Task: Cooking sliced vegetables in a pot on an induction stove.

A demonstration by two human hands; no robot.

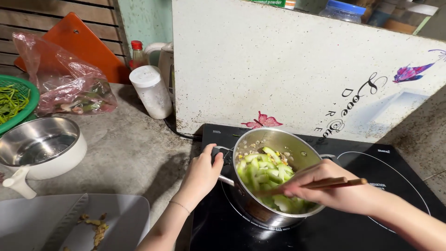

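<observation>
Fingers of the left hand (200, 174) clamp the steel pot (274, 176) handle to steady it; the right hand (332, 186) grips chopsticks (316, 185) among green vegetable slices (265, 169).

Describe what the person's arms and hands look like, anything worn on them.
Both forearms are bare, with no sleeves in view and no gloves. The left hand has a thin, fine bracelet around its wrist. The right hand shows no ring, watch or band that I can make out.
</observation>
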